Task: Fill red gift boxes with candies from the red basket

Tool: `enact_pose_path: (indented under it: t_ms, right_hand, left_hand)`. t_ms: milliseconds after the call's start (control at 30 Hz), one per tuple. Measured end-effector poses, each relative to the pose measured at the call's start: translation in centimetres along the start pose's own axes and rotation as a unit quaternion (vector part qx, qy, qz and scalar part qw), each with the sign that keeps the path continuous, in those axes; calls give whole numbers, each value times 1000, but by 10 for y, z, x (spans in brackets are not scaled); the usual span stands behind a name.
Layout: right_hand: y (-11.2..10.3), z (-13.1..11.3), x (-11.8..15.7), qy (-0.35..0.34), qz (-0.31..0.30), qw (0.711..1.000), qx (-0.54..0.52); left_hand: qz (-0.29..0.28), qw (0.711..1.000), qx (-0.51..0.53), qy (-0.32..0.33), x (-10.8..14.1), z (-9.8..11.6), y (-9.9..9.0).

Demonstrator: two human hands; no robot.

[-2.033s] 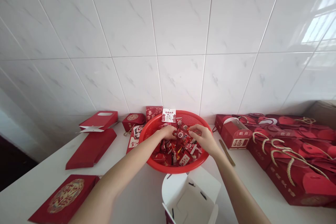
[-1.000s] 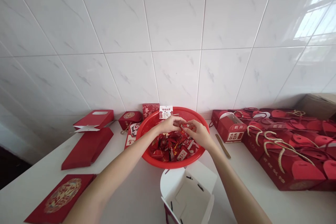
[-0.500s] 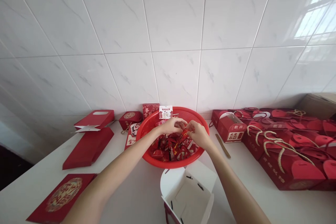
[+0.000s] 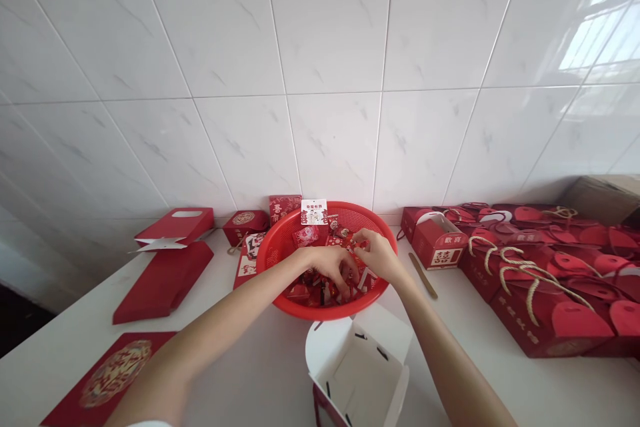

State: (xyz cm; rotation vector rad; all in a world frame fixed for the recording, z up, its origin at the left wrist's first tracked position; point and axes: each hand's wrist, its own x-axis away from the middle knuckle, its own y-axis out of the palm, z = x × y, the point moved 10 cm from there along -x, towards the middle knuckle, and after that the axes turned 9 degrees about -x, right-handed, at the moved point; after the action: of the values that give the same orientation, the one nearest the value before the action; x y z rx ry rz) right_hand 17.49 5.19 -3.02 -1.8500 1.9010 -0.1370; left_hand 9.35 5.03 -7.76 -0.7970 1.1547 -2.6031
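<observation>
A red plastic basket stands against the tiled wall with many small wrapped sweets in it, mostly red. My left hand reaches down among them, fingers bent and apart, with the fingertips partly hidden. Beside it, over the right part of the basket, my right hand has its fingers curled together; what they pinch, if anything, is hidden against the red wrappers. In front of the basket stands an open carton, white inside and dark red outside, with its flaps spread and neither hand touching it.
Rows of red gift boxes with rope handles fill the right side, beside an open-topped red box and a thin wooden strip. On the left lie red boxes and a flat red piece with a gold emblem. A white card leans at the basket's back rim.
Half a second ago both hands met over a red wrapped sweet. My left hand has since come away and dropped lower into the sweets, while the right has stayed nearly in place.
</observation>
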Motion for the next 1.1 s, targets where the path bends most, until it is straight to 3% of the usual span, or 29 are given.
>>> enact_pose_path:
  t_ms: [100, 167, 267, 367, 433, 567, 667, 767, 833, 900, 1000, 1100]
  right_hand:
    - [2, -1, 0, -2, -10, 1000, 0]
    - [2, -1, 0, 0, -10, 1000, -6]
    - [1, 1, -1, 9, -8, 999, -34]
    - [1, 1, -2, 3, -11, 998, -65]
    - [2, 2, -3, 2, -18, 997, -79]
    - [0, 6, -4, 12, -6, 994, -111]
    - [-5, 9, -5, 24, 22, 988, -148]
    - [-15, 14, -5, 39, 78, 975, -203]
    - [-21, 17, -5, 42, 108, 960, -254]
    - [-22, 19, -5, 44, 122, 943, -305]
    - [-19, 21, -5, 53, 117, 926, -355]
    - [-15, 21, -5, 60, 106, 924, -364]
  left_hand:
    - [-10, 1000, 25, 12, 0, -2, 1]
    - [21, 999, 37, 24, -1, -4, -7]
    - [147, 984, 86, 41, 2, -10, -38]
    - [286, 941, 166, 74, 13, -15, -71]
    - [323, 922, 192, 92, 17, -17, -79]
    - [294, 927, 205, 107, 12, -11, -71]
    - [308, 931, 176, 85, 13, -10, -67]
    - [313, 946, 82, 36, 14, -8, -62]
    - [273, 961, -7, 34, 10, 1, -51]
    - [222, 969, -85, 72, 4, 15, -35]
    - [183, 961, -170, 121, -3, 30, -17]
    - [167, 951, -243, 92, -10, 30, -12]
